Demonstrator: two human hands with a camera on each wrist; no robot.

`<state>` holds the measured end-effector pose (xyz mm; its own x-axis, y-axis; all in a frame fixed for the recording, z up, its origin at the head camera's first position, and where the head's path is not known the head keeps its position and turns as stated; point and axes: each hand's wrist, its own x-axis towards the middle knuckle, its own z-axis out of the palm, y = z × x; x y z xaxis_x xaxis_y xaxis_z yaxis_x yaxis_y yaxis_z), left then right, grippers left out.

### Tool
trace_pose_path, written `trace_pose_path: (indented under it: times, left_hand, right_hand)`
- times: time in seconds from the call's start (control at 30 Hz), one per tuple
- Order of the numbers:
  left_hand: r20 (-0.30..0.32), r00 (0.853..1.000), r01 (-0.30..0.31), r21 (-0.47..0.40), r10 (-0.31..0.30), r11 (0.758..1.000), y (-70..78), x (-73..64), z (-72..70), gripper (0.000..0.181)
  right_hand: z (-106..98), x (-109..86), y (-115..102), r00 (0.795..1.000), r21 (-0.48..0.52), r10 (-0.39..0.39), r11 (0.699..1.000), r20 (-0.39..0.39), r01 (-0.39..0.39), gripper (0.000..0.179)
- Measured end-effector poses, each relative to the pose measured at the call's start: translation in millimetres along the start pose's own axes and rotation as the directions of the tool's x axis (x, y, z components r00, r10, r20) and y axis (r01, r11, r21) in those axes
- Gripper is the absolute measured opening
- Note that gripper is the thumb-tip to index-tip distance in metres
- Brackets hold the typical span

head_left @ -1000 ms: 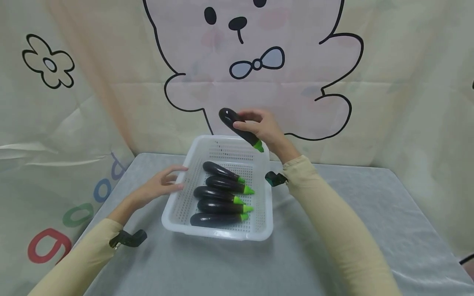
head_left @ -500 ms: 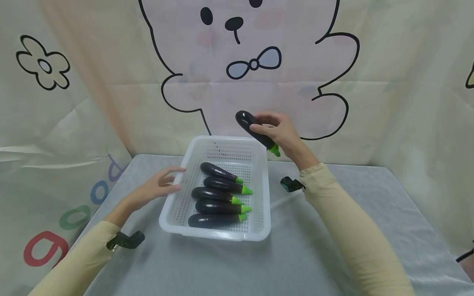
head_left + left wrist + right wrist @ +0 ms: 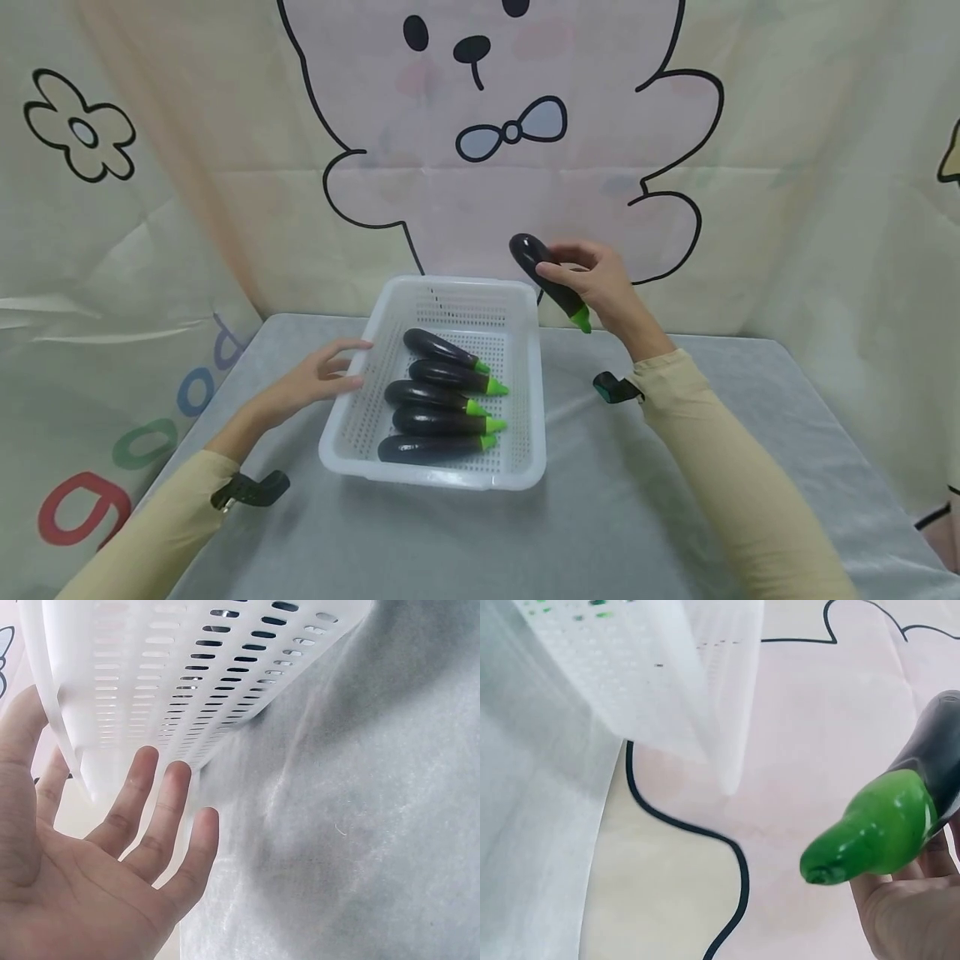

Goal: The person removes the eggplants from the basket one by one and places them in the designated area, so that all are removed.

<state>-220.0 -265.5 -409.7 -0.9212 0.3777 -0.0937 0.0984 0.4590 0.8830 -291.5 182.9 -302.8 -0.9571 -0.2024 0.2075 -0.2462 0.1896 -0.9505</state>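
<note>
My right hand [image 3: 600, 279] grips a dark eggplant [image 3: 551, 279] with a green stem end, held in the air above and right of the basket's far right corner. In the right wrist view its green cap [image 3: 877, 825] points toward the camera. A white perforated plastic basket [image 3: 431, 477] stands on the table, with several more eggplants [image 3: 442, 421] lying side by side in it, green ends to the right. At the basket's left wall, my left hand [image 3: 315, 379] has its fingers spread, thumb and fingertips at the rim; the left wrist view shows the palm [image 3: 82, 892] beside the slotted side.
A grey cloth covers the table [image 3: 450, 550]. Behind it hangs a pale curtain [image 3: 817, 208] printed with a bear outline, and a flower and letters mark the left side. Each wrist carries a dark strap-like mount [image 3: 251, 489].
My right hand has carried the eggplant rightward and slightly down, from over the basket's back edge to beyond its right corner. The left hand keeps its place at the basket.
</note>
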Motion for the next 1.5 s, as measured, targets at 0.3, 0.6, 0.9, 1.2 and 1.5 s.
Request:
trace_pose_path:
  times: [0.3,0.6,0.9,1.2,1.5]
  left_hand:
    - [0.003,1.000,-0.004,0.001,0.004,1.000,-2.0,0.9,0.1,0.063]
    - [0.013,1.000,-0.009,-0.010,0.010,1.000,-3.5,2.6,-0.3,0.063]
    - [0.009,1.000,-0.004,-0.007,0.004,1.000,-4.7,3.3,-0.2,0.063]
    - [0.012,1.000,-0.023,0.001,0.023,1.000,-8.0,6.1,-0.6,0.060]
    - [0.014,1.000,-0.024,0.003,0.024,1.000,-6.5,3.6,0.4,0.061]
  right_hand:
    - [-22,-18.1,14,0.998,-0.038,0.030,0.999,-0.062,-0.033,0.050]
    - [-43,-35.2,35,0.989,-0.054,0.076,0.995,-0.124,-0.083,0.052]
    - [-55,-48.4,52,0.985,-0.105,0.113,0.986,-0.133,-0.127,0.057]
    - [-54,-58.9,66,0.972,-0.066,0.140,0.986,-0.188,-0.155,0.058]
    - [-47,-62.9,80,0.957,-0.026,0.156,0.986,-0.244,-0.167,0.057]
